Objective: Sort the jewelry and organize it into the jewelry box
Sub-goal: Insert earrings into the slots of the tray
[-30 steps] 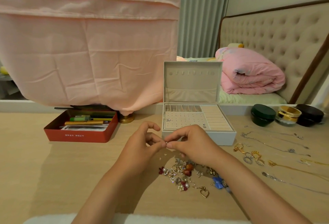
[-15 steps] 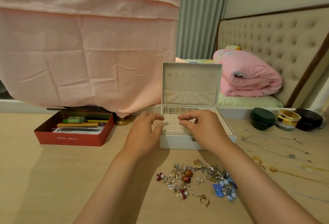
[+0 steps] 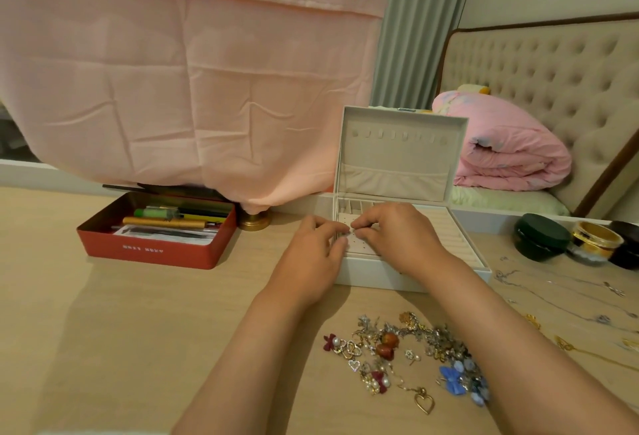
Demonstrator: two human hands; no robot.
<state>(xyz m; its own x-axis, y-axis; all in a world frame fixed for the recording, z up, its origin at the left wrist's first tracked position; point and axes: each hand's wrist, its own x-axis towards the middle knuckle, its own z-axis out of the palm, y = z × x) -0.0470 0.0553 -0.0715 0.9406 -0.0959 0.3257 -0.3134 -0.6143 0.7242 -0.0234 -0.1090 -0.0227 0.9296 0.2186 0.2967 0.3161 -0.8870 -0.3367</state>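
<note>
A white jewelry box (image 3: 411,275) stands open on the wooden table, lid upright. Both my hands are over its perforated earring panel (image 3: 359,244). My right hand (image 3: 397,234) pinches a tiny earring at its fingertips above the panel's left part. My left hand (image 3: 314,251) rests at the box's left edge, its fingertips meeting the right hand's at the same small piece. A pile of mixed earrings and pendants (image 3: 404,355) lies on the table in front of the box, between my forearms.
A red tin of pens (image 3: 155,230) sits at the left. Dark round jars (image 3: 539,237) and a gold-rimmed one (image 3: 594,241) stand at the right, with thin chains (image 3: 560,293) and gold pieces (image 3: 567,344) laid out below them. Pink cloth hangs behind.
Both hands moved from above the jewelry pile forward to the box, carrying the small earring, and now hold it low over the perforated panel.
</note>
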